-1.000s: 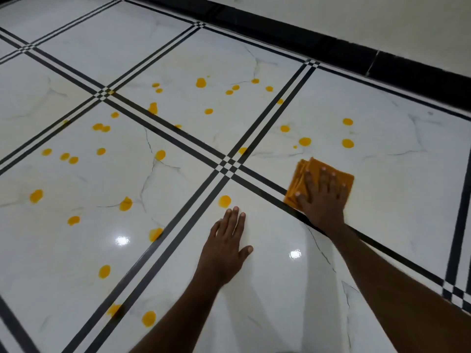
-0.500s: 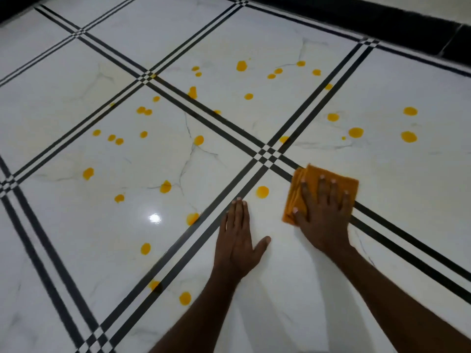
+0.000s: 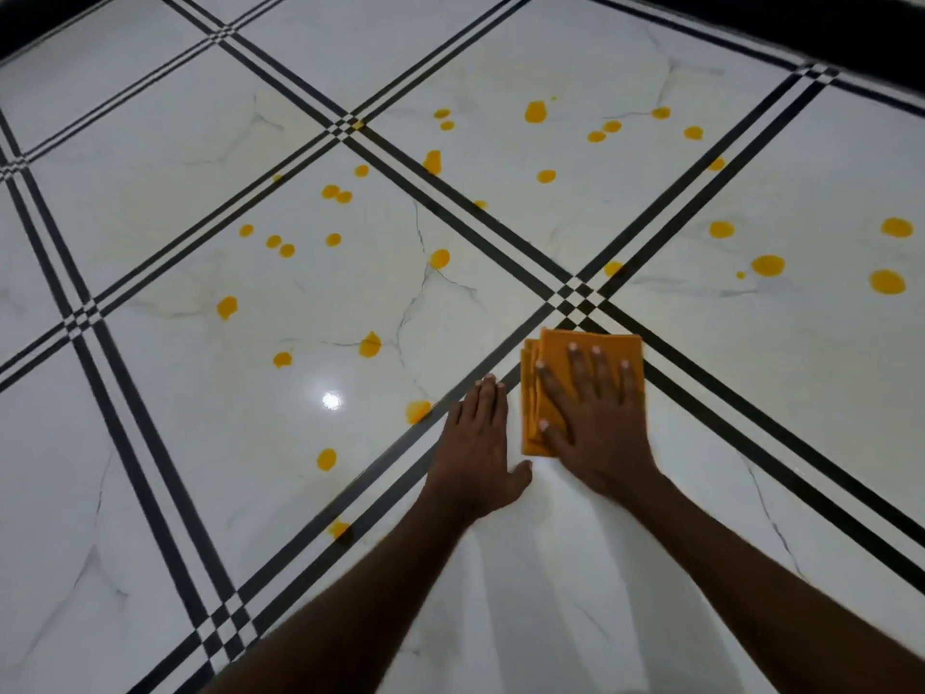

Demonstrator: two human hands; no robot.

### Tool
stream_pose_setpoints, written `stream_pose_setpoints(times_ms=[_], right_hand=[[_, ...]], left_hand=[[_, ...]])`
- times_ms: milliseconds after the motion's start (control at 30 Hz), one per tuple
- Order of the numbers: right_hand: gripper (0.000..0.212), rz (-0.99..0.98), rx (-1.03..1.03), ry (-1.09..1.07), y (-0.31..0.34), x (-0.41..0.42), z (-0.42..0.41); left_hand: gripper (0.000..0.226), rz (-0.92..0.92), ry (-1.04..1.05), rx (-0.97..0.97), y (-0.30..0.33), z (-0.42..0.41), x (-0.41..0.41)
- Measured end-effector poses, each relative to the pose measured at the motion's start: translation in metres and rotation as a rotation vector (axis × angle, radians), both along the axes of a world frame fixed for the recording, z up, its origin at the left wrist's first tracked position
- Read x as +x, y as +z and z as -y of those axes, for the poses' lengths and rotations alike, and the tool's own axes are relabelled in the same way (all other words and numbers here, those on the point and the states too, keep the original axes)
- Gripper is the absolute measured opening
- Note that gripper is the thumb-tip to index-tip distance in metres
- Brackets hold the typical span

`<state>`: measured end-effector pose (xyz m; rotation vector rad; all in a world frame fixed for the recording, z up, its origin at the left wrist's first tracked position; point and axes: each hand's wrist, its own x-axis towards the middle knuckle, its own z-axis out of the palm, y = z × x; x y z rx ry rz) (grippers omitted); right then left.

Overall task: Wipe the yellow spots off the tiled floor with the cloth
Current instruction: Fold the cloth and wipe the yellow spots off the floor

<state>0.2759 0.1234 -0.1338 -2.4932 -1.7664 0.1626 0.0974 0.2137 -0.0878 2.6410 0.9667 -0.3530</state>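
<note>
my right hand [image 3: 595, 423] lay spread flat on the folded cloth [image 3: 588, 345], pressing it to the floor [image 3: 826, 403] for wiping, just at 5 o'clock of the tile crossing. my left hand [image 3: 475, 443] braced flat beside it, fingers together. spots [image 3: 535, 111] remained from 9 to 2 o'clock. whatever lay under the cloth was hidden.
</note>
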Motion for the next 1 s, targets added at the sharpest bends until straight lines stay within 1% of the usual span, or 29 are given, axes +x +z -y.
stream_pose_setpoints(times_ms=[33,67,100,167,200,233,267,300,367,433,500,533,600,667,700,733,833,933,967,1000], right_hand=[[0.075,-0.005,0.002,0.090,0.000,0.004,-0.009],[0.074,-0.005,0.002,0.113,-0.001,0.015,-0.018],[0.074,-0.011,-0.013,0.087,0.000,0.029,-0.025],[0.076,-0.015,-0.025,-0.075,0.003,0.055,-0.031],[0.077,-0.021,-0.014,-0.163,0.004,0.055,-0.029],[0.079,-0.032,-0.003,-0.222,0.005,0.043,-0.026],[0.080,-0.038,0.004,-0.238,0.007,0.022,-0.023],[0.081,-0.041,-0.007,-0.202,0.008,-0.004,-0.020],[0.081,-0.048,-0.018,-0.047,0.008,-0.042,-0.011],[0.080,-0.042,-0.023,0.073,0.004,-0.043,-0.008],[0.078,-0.042,-0.027,0.108,0.002,-0.026,-0.009],[0.078,-0.031,-0.034,0.083,0.002,-0.018,-0.011],[0.080,-0.038,-0.049,-0.061,0.004,-0.014,-0.015],[0.083,-0.076,-0.023,-0.199,0.009,-0.032,-0.022],[0.084,-0.089,-0.008,-0.218,0.011,-0.047,-0.026],[0.085,-0.093,-0.009,-0.186,0.012,-0.063,-0.028],[0.081,-0.036,-0.013,0.081,0.005,-0.098,-0.029],[0.076,-0.022,0.014,0.304,0.002,-0.081,-0.040],[0.074,-0.006,0.006,0.312,0.001,-0.071,-0.045],[0.072,0.001,-0.002,0.257,0.001,-0.062,-0.051]], left_hand=[[0.096,-0.027,-0.040,0.001,0.007,-0.009,-0.001],[0.090,-0.031,-0.082,0.008,0.014,-0.019,-0.001],[0.084,-0.016,-0.128,0.020,0.020,-0.028,-0.003],[0.075,-0.005,-0.202,0.030,0.030,-0.045,-0.006],[0.074,-0.013,-0.229,0.031,0.034,-0.051,-0.008],[0.076,-0.030,-0.253,0.039,0.037,-0.057,-0.009],[0.078,-0.054,-0.269,0.047,0.041,-0.061,-0.012],[0.079,-0.082,-0.277,0.049,0.045,-0.064,-0.015],[0.083,-0.151,-0.287,0.036,0.051,-0.069,-0.022],[0.088,-0.203,-0.283,0.009,0.055,-0.075,-0.028],[0.089,-0.225,-0.265,0.012,0.057,-0.084,-0.035],[0.088,-0.241,-0.244,0.011,0.058,-0.089,-0.037],[0.084,-0.277,-0.183,-0.024,0.059,-0.099,-0.044],[0.078,-0.270,-0.117,-0.059,0.057,-0.107,-0.056],[0.075,-0.254,-0.093,-0.061,0.054,-0.110,-0.067],[0.072,-0.237,-0.080,-0.052,0.049,-0.113,-0.077],[0.068,-0.140,-0.064,0.006,0.029,-0.112,-0.108],[0.070,-0.028,-0.017,0.027,0.017,-0.107,-0.121],[0.071,-0.005,0.003,0.032,0.015,-0.106,-0.124],[0.071,0.009,0.018,0.039,0.015,-0.105,-0.128]])
